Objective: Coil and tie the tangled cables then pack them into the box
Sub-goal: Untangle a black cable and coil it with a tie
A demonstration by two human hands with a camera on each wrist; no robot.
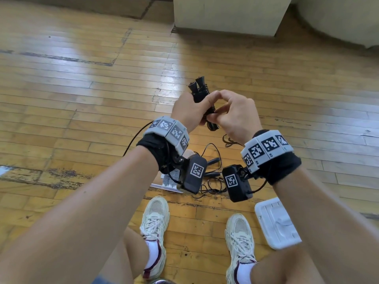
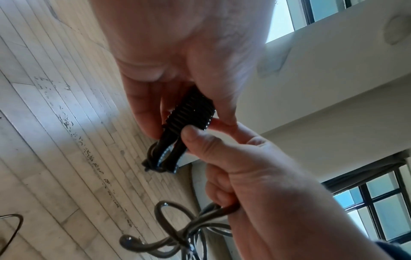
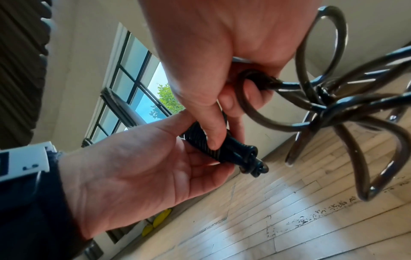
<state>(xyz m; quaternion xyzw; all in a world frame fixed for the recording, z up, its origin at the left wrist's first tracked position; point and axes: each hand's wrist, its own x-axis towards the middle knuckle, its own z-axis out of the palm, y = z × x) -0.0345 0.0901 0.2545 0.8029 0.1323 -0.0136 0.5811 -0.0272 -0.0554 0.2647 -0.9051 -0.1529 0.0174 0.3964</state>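
A black cable bundle [image 1: 199, 89], wound tight with its own cord, is held up in front of me between both hands. My left hand [image 1: 192, 107] grips its body, with two plug ends sticking out above the fingers. My right hand [image 1: 230, 114] pinches the wound part [image 2: 191, 112] with thumb and forefinger. Its lower fingers curl round loose loops of the same cord [image 3: 329, 103], which hang below the palm. In the right wrist view the left palm [image 3: 144, 168] cradles the bundle [image 3: 224, 149]. A white moulded box [image 1: 276, 222] lies on the floor by my right foot.
More tangled black cables [image 1: 213, 179] lie on the wooden floor under my wrists. A white ribbed piece [image 1: 169, 181] shows beside them, partly hidden by the left wrist camera. My shoes [image 1: 155, 222] stand just behind. A pale cabinet [image 1: 229, 15] stands farther off.
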